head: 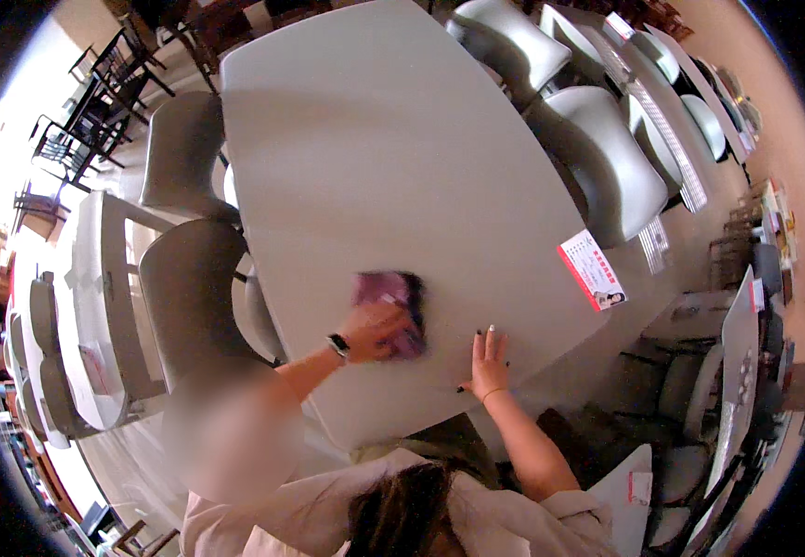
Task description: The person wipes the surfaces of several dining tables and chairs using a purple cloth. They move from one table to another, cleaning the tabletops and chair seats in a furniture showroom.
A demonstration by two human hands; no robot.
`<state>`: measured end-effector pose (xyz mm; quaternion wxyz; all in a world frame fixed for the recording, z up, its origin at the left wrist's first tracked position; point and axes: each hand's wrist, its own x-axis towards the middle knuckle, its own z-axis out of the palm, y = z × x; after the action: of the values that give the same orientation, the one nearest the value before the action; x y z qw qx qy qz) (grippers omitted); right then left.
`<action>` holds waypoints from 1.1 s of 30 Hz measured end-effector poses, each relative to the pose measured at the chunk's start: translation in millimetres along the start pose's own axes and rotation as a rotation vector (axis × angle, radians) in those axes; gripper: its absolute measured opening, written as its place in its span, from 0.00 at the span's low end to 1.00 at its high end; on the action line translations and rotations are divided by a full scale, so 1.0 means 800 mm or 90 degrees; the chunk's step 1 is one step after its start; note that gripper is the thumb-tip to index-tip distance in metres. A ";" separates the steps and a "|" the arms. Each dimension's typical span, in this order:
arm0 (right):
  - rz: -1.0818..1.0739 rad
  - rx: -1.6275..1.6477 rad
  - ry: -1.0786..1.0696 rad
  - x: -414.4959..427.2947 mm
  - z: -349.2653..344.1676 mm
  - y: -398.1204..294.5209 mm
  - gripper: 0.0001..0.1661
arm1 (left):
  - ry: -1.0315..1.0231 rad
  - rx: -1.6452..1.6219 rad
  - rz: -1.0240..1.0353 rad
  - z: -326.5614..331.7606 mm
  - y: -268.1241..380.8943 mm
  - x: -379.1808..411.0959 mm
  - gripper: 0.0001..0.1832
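Note:
A purple cloth (383,289) with a dark edge lies on the pale grey tabletop (388,174), near the end closest to me. My left hand (374,333), a dark watch on its wrist, presses down on the cloth with the fingers bent over it; motion blurs both. Farther right, my right hand (489,369) rests on the table with its fingers spread and holds nothing. The nails are dark except for a white one, and a thin band circles the wrist. Beyond it, a red-and-white printed card (592,270) lies at the table's right edge.
Grey chairs (193,292) line the table's left side, and white-grey chairs (604,160) stand close along its right. Another table (99,313) is farther left. Dark wooden chairs (120,69) stand at the upper left. More tables and seats fill the right side.

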<state>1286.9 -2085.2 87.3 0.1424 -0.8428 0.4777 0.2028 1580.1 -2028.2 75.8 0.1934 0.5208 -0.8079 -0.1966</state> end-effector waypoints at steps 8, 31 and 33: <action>-0.005 -0.026 -0.025 0.000 -0.040 -0.017 0.68 | 0.131 0.195 -0.812 -0.107 -0.219 -0.102 0.41; -0.023 0.013 0.062 -0.002 -0.007 -0.007 0.70 | 0.218 0.125 -0.476 -0.030 -0.125 0.073 0.31; -0.048 0.010 0.068 -0.003 -0.010 -0.004 0.70 | 0.187 0.146 -0.457 -0.013 -0.096 0.083 0.29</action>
<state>1290.1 -2085.4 95.4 0.1310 -0.8686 0.4544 0.1481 1618.5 -2119.4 51.6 0.1666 0.8107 -0.5550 -0.0841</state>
